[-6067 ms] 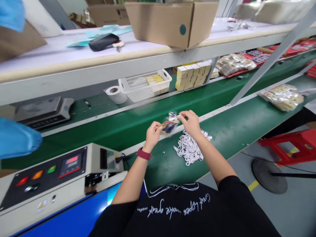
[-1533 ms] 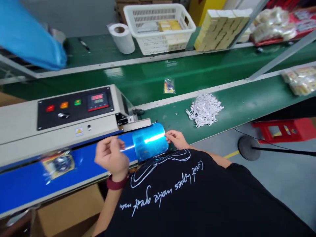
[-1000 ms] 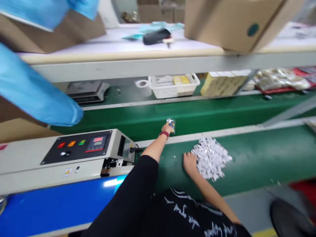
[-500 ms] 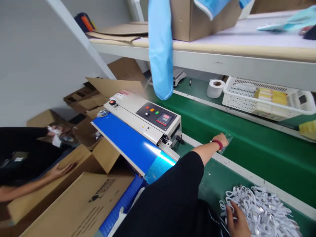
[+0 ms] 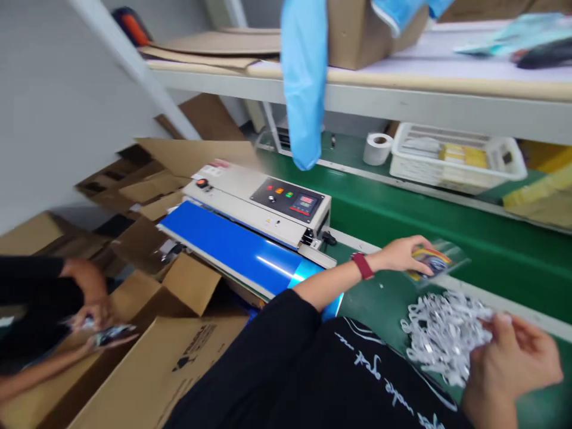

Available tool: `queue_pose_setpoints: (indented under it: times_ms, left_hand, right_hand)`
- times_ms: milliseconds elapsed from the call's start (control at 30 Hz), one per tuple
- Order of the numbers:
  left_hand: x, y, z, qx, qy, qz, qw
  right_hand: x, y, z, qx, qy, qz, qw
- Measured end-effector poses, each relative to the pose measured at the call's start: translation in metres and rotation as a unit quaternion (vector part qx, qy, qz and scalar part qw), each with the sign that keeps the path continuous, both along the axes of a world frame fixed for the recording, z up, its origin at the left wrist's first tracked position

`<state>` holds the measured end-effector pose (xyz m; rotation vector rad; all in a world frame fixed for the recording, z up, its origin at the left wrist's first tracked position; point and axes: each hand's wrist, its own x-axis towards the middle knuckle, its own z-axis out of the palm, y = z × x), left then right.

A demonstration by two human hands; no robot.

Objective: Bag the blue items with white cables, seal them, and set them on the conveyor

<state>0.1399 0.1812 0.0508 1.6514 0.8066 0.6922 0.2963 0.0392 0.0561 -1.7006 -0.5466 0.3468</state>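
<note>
My left hand (image 5: 410, 255) is closed on the near edge of a clear plastic bag (image 5: 442, 262). Inside the bag shows a colourful, rainbow-edged piece with something dark and round. Below that hand lies a pile of short white cables (image 5: 447, 333) with metal ends, heaped on the green table. My right hand (image 5: 516, 354) is at the pile's right side, thumb and fingers pinched together. Bits of white cable show at its fingertips, partly hidden and blurred.
A band sealing machine (image 5: 263, 205) with a blue belt stands to the left. Cardboard boxes (image 5: 152, 369) lie beyond it, where a co-worker's hands (image 5: 100, 325) hold a small packet. Behind the green conveyor (image 5: 370, 208) are a tape roll (image 5: 378, 149) and a white basket (image 5: 456, 179). A blue sleeve (image 5: 304, 83) hangs from the shelf.
My left hand has come back from the conveyor toward the cables with the bag. My right hand has lifted from the pile's near left edge to its right side, fingers now pinched.
</note>
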Motion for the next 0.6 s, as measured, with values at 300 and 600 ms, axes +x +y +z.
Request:
queue_pose_setpoints:
  times_ms: [300,600]
  left_hand:
    - [-0.061,-0.057,0.034,0.005,-0.01,-0.084,0.996]
    - [-0.073,-0.092,0.046,0.019,0.06,-0.118,0.991]
  right_hand:
    - [-0.04,0.014,0.045,0.187,-0.121,0.138,0.965]
    - [-0.056,-0.028,0.048,0.058,-0.29,0.461,0.837]
